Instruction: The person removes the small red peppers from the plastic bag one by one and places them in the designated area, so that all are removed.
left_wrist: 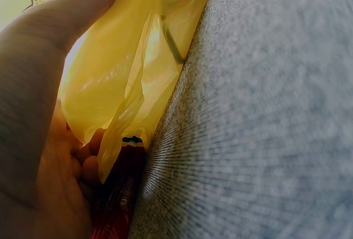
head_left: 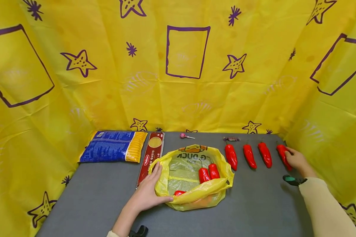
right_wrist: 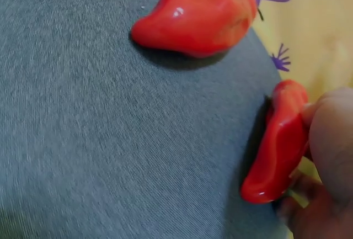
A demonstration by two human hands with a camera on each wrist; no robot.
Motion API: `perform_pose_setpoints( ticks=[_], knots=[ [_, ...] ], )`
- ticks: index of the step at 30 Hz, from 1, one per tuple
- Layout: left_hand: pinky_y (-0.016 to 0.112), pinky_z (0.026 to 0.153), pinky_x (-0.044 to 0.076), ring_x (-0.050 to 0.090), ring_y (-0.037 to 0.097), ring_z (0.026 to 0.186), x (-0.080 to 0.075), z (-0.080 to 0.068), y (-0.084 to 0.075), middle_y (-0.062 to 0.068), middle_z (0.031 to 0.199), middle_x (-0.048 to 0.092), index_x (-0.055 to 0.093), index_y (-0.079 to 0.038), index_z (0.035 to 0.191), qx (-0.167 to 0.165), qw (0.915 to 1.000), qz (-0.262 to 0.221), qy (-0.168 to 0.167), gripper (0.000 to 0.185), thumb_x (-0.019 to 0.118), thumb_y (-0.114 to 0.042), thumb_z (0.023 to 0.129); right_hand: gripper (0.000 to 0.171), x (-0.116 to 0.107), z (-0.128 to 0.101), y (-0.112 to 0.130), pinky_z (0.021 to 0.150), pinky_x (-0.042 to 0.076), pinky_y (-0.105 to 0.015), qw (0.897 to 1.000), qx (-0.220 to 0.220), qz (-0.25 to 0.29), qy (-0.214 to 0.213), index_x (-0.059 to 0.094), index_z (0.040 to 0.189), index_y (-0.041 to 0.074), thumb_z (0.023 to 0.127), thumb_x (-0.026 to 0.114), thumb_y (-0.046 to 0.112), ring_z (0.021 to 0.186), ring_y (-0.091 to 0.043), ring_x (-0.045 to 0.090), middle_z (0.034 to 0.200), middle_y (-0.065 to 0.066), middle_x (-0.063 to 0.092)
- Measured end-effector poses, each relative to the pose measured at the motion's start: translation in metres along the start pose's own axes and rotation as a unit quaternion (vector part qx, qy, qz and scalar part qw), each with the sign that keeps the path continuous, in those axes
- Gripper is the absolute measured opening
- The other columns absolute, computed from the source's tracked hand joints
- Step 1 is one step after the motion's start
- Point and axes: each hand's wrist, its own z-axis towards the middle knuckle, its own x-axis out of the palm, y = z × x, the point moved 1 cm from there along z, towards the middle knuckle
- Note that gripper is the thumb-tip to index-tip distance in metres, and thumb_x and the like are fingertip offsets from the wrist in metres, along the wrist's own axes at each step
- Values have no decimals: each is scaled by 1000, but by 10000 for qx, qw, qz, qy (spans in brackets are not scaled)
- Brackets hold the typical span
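Note:
At the far right end of a row of red peppers, my right hand (head_left: pixel 298 162) pinches a red pepper (head_left: pixel 283 154); the right wrist view shows thumb and fingers on either side of this pepper (right_wrist: pixel 278 145), which lies by the cloth wall. Another pepper (head_left: pixel 264 154) lies to its left. My left hand (head_left: pixel 148 189) rests against the left side of an open yellow plastic bag (head_left: pixel 192 199), fingers extended along its rim and thumb at its front edge. Inside the bag are red peppers (head_left: pixel 204 175), partly hidden by its front.
Left of the bag lie a red spaghetti pack (head_left: pixel 150 158), partly covered by the bag, and a blue-and-yellow package (head_left: pixel 112 146). A lollipop (head_left: pixel 183 135) and a wrapped candy (head_left: pixel 231 139) sit near the back. Yellow cloth walls (head_left: pixel 184 98) enclose the grey table (head_left: pixel 89 200).

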Motion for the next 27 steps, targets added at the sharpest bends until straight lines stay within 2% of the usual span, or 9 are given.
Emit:
perform_pose_setpoints(
  ticks=[4,7,12,27],
  knots=[
    [71,122,25,31,43,157,1,0,-1,-2,179,7,17,-14,171,20,10000,-4,15,133,84,-75,72,61,2,1,1,106,38,-71,9996,35,-2,-291,29,152,-20,113,27,26,121,-63,45,144,-55,34],
    [72,122,26,32,44,156,1,0,-2,0,179,8,18,-13,171,51,10000,-11,-3,133,84,-74,73,62,2,1,2,110,35,-73,9991,35,-3,-422,29,152,-20,113,28,27,127,-66,42,146,-54,34],
    [72,121,27,33,45,155,0,-1,-4,2,179,9,19,-12,171,94,10000,-22,-3,132,85,-72,73,64,3,-2,2,113,31,-74,9990,0,-79,-448,26,152,-21,113,31,29,133,-69,36,147,-53,33],
    [70,124,22,29,44,158,-1,-1,-2,-1,179,6,18,-14,171,-15,10000,-31,36,134,85,-74,72,69,9,-5,2,110,34,-74,9979,-171,-69,-618,31,150,-21,113,37,37,130,-67,40,144,-49,40]
  ],
)
